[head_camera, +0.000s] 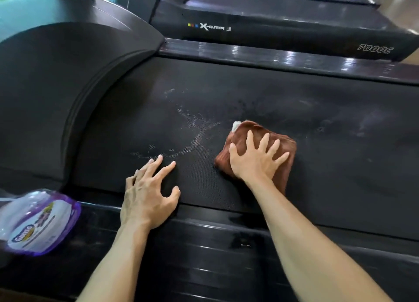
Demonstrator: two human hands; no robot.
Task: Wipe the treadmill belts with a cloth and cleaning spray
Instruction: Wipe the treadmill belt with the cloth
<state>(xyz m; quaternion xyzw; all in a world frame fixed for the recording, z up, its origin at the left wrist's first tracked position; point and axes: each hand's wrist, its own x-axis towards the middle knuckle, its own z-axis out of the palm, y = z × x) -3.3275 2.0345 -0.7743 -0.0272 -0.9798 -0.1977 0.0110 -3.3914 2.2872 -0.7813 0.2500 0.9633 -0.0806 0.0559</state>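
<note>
A: What is being seen closest, at the bottom of the frame?

B: Two bare arms are being stretched up from the bottom edge. At the lower left, a spray bottle (38,222) with a purple and white label is being shown lying tilted on the shiny black side rail (204,240).

A: What is being done by the left hand (147,195)?

B: It is being rested near the middle of the frame, at the near edge of the treadmill belt (340,165). Its fingers are being spread wide and bent a little, and nothing is being held. Its fingertips are being set down on the belt.

A: And the right hand (256,159)?

B: It is being pressed flat on a brown cloth (283,165), just right of the middle. Its fingers are being spread wide over the cloth. The cloth is folded and is being kept on the belt.

A: What is being seen a bit farther up?

B: Pale wet streaks (192,129) are being shown on the belt, to the left of the cloth. A dark curved cover (56,97) is being seen at the left.

A: And at the top?

B: Another treadmill (272,29) is being seen, with "X-RUNNER" written on it.
</note>
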